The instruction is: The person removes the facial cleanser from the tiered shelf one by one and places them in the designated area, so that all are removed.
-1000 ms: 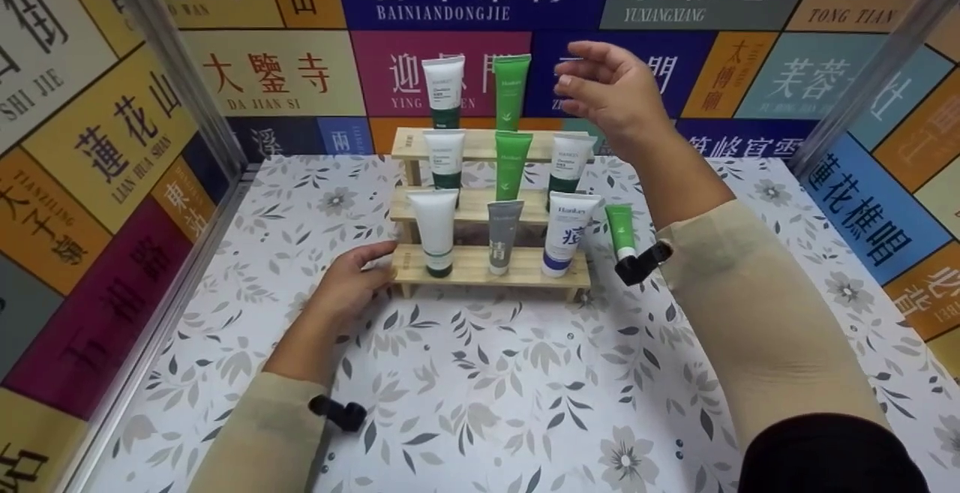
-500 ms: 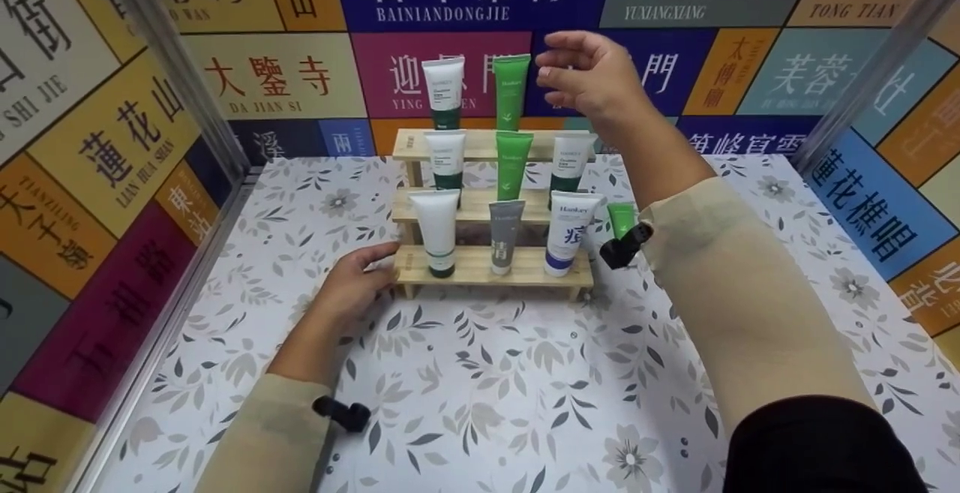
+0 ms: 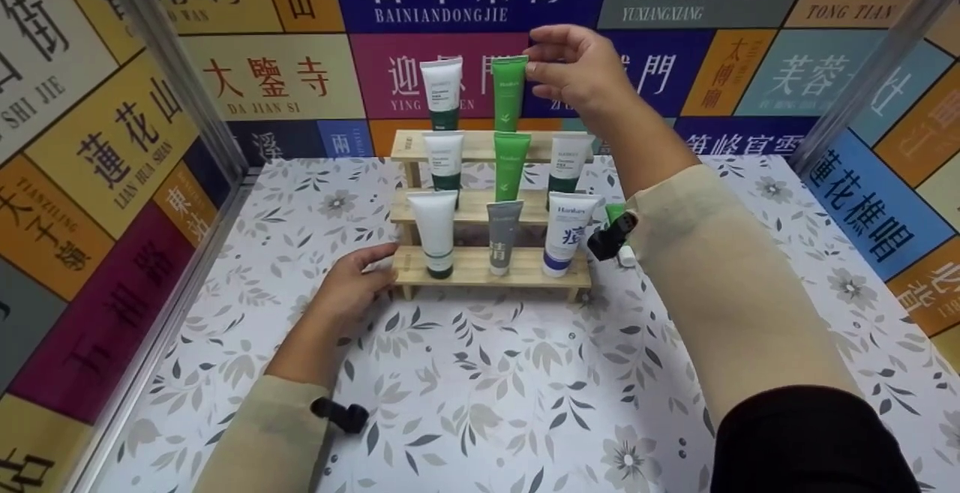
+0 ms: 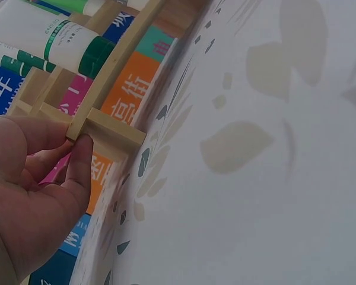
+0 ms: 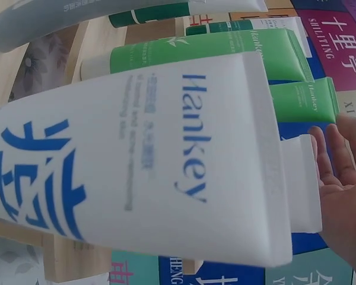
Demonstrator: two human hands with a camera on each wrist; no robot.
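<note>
Lined at the back with coloured sign panels (image 3: 262,76), covered below with a leaf-print tablecloth (image 3: 465,388). Standing on it: a three-step wooden stand (image 3: 471,274), with tubes (image 3: 501,238) upright on each step. Found at the left end of the bottom step: left hand (image 3: 356,283), pinching the board's end between thumb and fingers. Found at the top step: right hand (image 3: 581,69), fingers loosely bent, nothing gripped, tips right at the edge of the upper green tube (image 3: 508,95); contact not determinable. Tube located right of the upper white tube (image 3: 442,91), behind and above the lower green tube (image 3: 511,166). Judged advisable: brace the stand without pulling; nudge the tube near its base, as likely to tip if pushed at the crimped top; carry the forearm (image 3: 660,155) clear of the middle-row white tube (image 3: 568,157).
</note>
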